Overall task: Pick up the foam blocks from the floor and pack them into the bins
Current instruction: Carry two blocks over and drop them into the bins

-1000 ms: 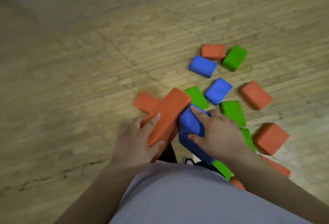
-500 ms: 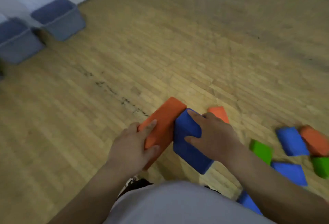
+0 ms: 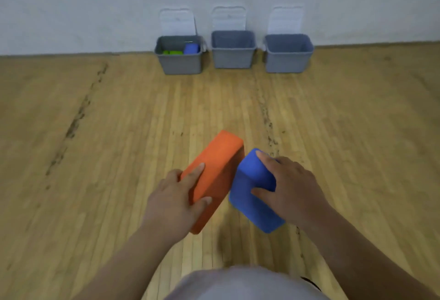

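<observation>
My left hand (image 3: 175, 201) grips an orange foam block (image 3: 217, 168) from its near end, thumb on one side and fingers over the top. My right hand (image 3: 289, 191) holds a blue foam block (image 3: 252, 192), fingers across its top and thumb on its side. Both blocks are carried side by side above the wooden floor, almost touching. Three grey bins stand in a row against the far wall: the left bin (image 3: 179, 62) contains green blocks and a blue block, the middle bin (image 3: 232, 58) and the right bin (image 3: 288, 60) show no blocks inside.
Bare wooden floor (image 3: 119, 133) stretches between me and the bins. Clear lids (image 3: 177, 22) lean on the white wall behind each bin. My grey shirt fills the bottom edge.
The view has swung from the pile of blocks round to the wall and the three bins. Both hands keep the same hold on the orange and blue blocks, carried off the floor.
</observation>
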### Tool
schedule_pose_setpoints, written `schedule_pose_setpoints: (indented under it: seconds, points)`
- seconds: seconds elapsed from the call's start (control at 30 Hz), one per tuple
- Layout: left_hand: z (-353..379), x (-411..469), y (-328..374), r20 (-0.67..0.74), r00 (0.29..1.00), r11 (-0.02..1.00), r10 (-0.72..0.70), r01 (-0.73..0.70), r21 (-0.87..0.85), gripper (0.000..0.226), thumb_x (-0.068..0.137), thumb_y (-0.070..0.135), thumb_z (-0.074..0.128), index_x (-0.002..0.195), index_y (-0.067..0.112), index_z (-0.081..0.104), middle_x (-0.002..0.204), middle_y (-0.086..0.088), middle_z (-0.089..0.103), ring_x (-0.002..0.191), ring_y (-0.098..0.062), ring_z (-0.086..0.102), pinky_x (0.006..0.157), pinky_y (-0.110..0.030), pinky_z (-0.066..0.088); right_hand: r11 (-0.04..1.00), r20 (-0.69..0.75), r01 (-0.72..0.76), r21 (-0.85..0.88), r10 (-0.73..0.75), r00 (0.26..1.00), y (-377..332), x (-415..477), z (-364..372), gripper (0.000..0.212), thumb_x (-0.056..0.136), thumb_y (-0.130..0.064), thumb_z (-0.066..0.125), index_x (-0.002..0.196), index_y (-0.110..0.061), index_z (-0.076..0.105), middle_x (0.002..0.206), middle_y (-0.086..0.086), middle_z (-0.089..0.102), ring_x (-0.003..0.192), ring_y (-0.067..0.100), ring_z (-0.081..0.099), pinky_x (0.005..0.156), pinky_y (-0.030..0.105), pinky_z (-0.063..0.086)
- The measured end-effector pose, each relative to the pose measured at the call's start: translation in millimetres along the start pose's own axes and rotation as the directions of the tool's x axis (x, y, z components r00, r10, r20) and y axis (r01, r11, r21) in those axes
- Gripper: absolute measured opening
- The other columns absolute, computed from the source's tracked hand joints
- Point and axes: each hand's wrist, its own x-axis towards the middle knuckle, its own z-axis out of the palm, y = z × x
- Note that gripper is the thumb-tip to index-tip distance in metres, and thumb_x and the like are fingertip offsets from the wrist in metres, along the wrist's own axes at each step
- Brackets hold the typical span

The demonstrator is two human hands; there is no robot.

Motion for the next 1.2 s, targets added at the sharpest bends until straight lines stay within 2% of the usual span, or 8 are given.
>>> schedule_pose_setpoints:
  seconds: [0.17, 0.3, 0.4, 0.5, 0.67, 0.87, 1.03, 1.2]
  points:
    - [7.8, 23.3, -23.0, -0.001, 0.989, 0.987, -0.145, 0.144, -0.064, 0.081, 0.087, 0.068, 0.059, 0.155, 0.058, 0.016, 0.135, 0.011, 0.040, 0.121, -0.016, 0.050, 0.098, -0.034, 0.046, 0.991, 0.111, 0.132, -0.030, -0.127, 0.986, -14.1, 76.0, 9.8, 0.084, 0.087, -0.067, 0.056, 0.158, -0.044, 0.016, 0.143, -0.011, 0.048, 0.127, 0.018, 0.049, 0.104, 0.039, 0.041]
    - [9.6, 63.2, -27.9, -0.023, 0.968, 0.965, -0.251, 0.248, -0.088, 0.080, 0.087, 0.067, 0.059, 0.154, 0.059, 0.017, 0.138, 0.012, 0.039, 0.123, -0.015, 0.049, 0.097, -0.033, 0.046, 0.980, 0.133, 0.195, -0.024, -0.190, 0.973, -8.8, 138.7, 9.6, 0.086, 0.086, -0.071, 0.053, 0.158, -0.045, 0.016, 0.143, -0.017, 0.048, 0.124, 0.018, 0.048, 0.104, 0.039, 0.042]
    - [13.3, 114.9, -19.0, -0.039, 0.953, 0.944, -0.300, 0.290, -0.153, 0.078, 0.087, 0.066, 0.061, 0.153, 0.061, 0.018, 0.138, 0.014, 0.038, 0.122, -0.013, 0.050, 0.096, -0.032, 0.046, 0.980, 0.139, 0.201, 0.008, -0.200, 0.970, 13.0, 192.7, 7.9, 0.086, 0.085, -0.070, 0.055, 0.159, -0.044, 0.017, 0.138, -0.020, 0.050, 0.121, 0.017, 0.049, 0.104, 0.037, 0.042]
    - [20.9, 171.2, 7.5, -0.035, 0.934, 0.908, -0.357, 0.338, -0.250, 0.076, 0.087, 0.066, 0.062, 0.151, 0.063, 0.021, 0.135, 0.015, 0.038, 0.120, -0.011, 0.049, 0.091, -0.027, 0.043, 0.981, 0.197, 0.187, 0.059, -0.195, 0.961, 51.0, 250.3, -4.7, 0.087, 0.086, -0.067, 0.059, 0.159, -0.045, 0.016, 0.142, -0.020, 0.047, 0.128, 0.018, 0.045, 0.108, 0.037, 0.039]
    - [4.5, 263.1, 51.7, -0.056, 0.926, 0.902, -0.373, 0.347, -0.257, 0.077, 0.085, 0.072, 0.058, 0.147, 0.071, 0.012, 0.134, 0.022, 0.036, 0.120, -0.008, 0.048, 0.093, -0.029, 0.045, 0.963, 0.220, 0.269, 0.003, -0.263, 0.939, 81.7, 348.7, -52.9, 0.086, 0.087, -0.070, 0.055, 0.158, -0.046, 0.014, 0.147, -0.019, 0.043, 0.132, 0.018, 0.044, 0.108, 0.035, 0.039]
    - [-10.4, 343.5, 60.2, -0.090, 0.900, 0.857, -0.425, 0.369, -0.359, 0.074, 0.087, 0.064, 0.064, 0.150, 0.064, 0.024, 0.129, 0.020, 0.040, 0.109, -0.002, 0.049, 0.087, -0.025, 0.042, 0.957, 0.210, 0.288, 0.049, -0.291, 0.933, 94.4, 444.2, -80.0, 0.087, 0.086, -0.069, 0.057, 0.159, -0.045, 0.016, 0.143, -0.019, 0.045, 0.131, 0.015, 0.043, 0.108, 0.036, 0.040]
    - [-20.1, 410.1, 30.8, -0.057, 0.901, 0.844, -0.429, 0.378, -0.381, 0.074, 0.090, 0.066, 0.058, 0.153, 0.062, 0.019, 0.131, 0.018, 0.040, 0.105, -0.001, 0.053, 0.081, -0.020, 0.043, 0.965, 0.233, 0.235, 0.117, -0.256, 0.938, 84.1, 512.8, -76.3, 0.085, 0.088, -0.066, 0.060, 0.158, -0.045, 0.018, 0.146, -0.019, 0.042, 0.136, 0.013, 0.040, 0.114, 0.032, 0.033]
    - [-34.0, 488.4, -16.1, -0.013, 0.908, 0.828, -0.419, 0.377, -0.415, 0.073, 0.091, 0.065, 0.058, 0.152, 0.061, 0.019, 0.130, 0.021, 0.040, 0.104, 0.005, 0.052, 0.078, -0.017, 0.041, 0.971, 0.255, 0.234, 0.046, -0.238, 0.937, 50.4, 589.6, -69.6, 0.084, 0.088, -0.067, 0.056, 0.157, -0.047, 0.013, 0.143, -0.018, 0.041, 0.132, 0.015, 0.041, 0.109, 0.033, 0.039]
